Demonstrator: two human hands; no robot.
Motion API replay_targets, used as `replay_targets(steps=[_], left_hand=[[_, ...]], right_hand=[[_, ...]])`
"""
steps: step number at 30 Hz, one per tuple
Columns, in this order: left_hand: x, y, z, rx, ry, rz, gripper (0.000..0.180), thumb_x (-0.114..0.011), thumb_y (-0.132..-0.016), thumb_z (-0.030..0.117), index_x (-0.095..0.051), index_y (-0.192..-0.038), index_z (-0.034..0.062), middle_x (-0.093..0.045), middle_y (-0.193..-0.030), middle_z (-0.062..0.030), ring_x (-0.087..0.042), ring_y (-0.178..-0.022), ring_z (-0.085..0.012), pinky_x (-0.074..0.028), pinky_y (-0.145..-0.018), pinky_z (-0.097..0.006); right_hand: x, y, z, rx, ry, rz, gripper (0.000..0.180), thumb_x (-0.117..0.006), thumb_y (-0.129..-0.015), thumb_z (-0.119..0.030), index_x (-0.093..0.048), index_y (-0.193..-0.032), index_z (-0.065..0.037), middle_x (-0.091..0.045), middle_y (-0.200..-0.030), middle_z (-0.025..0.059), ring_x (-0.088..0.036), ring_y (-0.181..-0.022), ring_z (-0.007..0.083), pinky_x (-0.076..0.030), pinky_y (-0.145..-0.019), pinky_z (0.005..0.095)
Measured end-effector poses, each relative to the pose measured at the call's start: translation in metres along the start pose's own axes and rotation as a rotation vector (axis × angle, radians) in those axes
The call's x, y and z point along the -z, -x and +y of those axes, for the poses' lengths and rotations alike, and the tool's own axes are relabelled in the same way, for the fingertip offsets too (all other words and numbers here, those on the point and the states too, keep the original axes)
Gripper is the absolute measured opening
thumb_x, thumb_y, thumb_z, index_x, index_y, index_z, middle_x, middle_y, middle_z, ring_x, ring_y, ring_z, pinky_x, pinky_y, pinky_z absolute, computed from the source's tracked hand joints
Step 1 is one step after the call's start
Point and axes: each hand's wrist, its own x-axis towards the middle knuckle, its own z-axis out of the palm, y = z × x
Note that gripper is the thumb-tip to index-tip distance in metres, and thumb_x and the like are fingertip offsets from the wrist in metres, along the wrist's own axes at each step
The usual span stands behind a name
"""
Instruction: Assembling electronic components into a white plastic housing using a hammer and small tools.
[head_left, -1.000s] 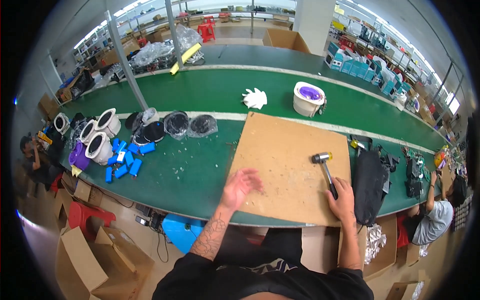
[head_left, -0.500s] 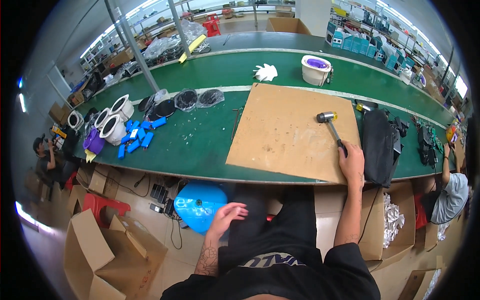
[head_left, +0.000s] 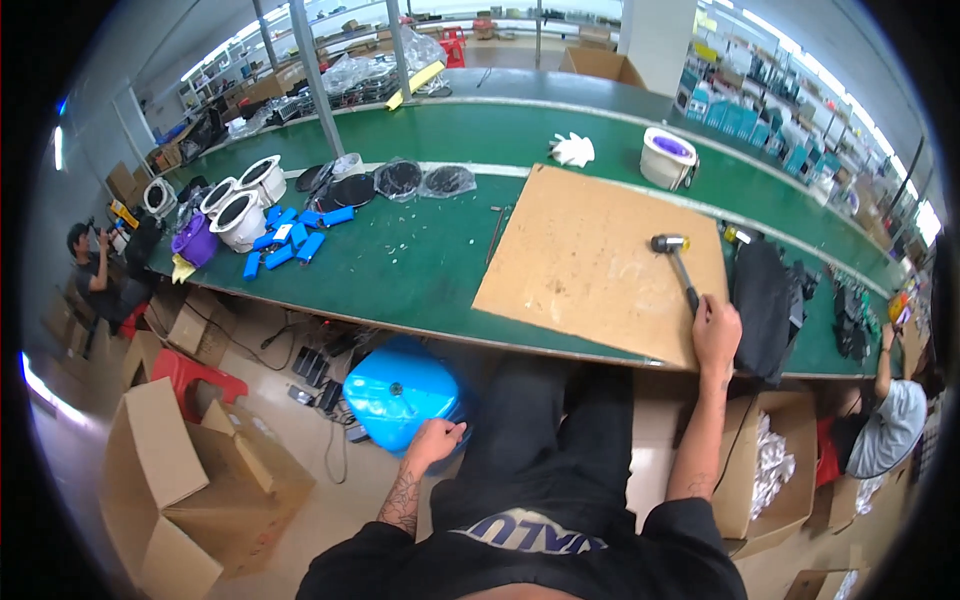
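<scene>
My right hand (head_left: 717, 335) is wrapped round the black grip of a mallet (head_left: 681, 272). The mallet's head, dark at one end and yellow at the other, rests on a brown cardboard sheet (head_left: 600, 270) at the bench's front edge. Down beside my thigh, my left hand (head_left: 438, 442) has its fingers curled in, and nothing shows in them. Behind it stands a blue plastic stool (head_left: 400, 385). A black bag-like item (head_left: 762, 310) lies just right of the sheet, close to my right hand.
On the green bench's left lie blue battery packs (head_left: 290, 240), white housings (head_left: 238, 222) and black round grilles (head_left: 398, 178). A white fan blade (head_left: 573, 150) and a white pot with purple inside (head_left: 667, 160) stand farther back. Boxes (head_left: 190, 500) sit on the floor; a co-worker (head_left: 888, 430) sits at right.
My view has shifted, so the bench sits differently in the picture. My left hand has dropped slightly, and its fingers have curled in. The right hand keeps its hold on the mallet.
</scene>
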Motion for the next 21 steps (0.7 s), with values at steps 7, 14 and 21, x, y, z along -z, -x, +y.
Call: replay_targets(steps=[7,14,21], left_hand=[[-0.010,-0.085,0.091,-0.375,0.080,0.341,0.042,-0.058,-0.093,0.039,-0.069,-0.114,0.0044,-0.068,-0.109,-0.0249,-0.064,-0.105,-0.0407,-0.051,-0.091,-0.045],[-0.040,-0.093,0.117,-0.339,-0.208,0.227,0.076,-0.061,-0.089,0.046,-0.032,-0.154,0.0181,-0.021,-0.160,-0.0202,-0.023,-0.144,-0.0470,-0.023,-0.113,-0.064],[-0.018,-0.076,0.105,-0.264,-0.096,0.273,0.076,-0.063,-0.088,0.044,-0.031,-0.154,0.0235,-0.018,-0.162,-0.0182,-0.018,-0.148,-0.0411,-0.025,-0.113,-0.063]], right_hand=[[0.002,0.020,-0.021,-0.031,0.066,0.108,0.012,-0.066,-0.088,-0.017,-0.073,-0.087,-0.006,-0.069,-0.081,0.0128,-0.065,-0.074,0.0306,-0.051,-0.069,0.0412],[-0.006,0.026,-0.015,-0.258,-0.008,0.044,0.022,-0.063,-0.092,-0.027,-0.075,-0.099,-0.009,-0.072,-0.089,0.0133,-0.068,-0.083,0.0313,-0.052,-0.074,0.0406],[-0.003,0.026,-0.022,-0.288,-0.007,0.008,0.022,-0.063,-0.091,-0.027,-0.075,-0.100,-0.011,-0.072,-0.092,0.0134,-0.068,-0.084,0.0327,-0.052,-0.074,0.0416]])
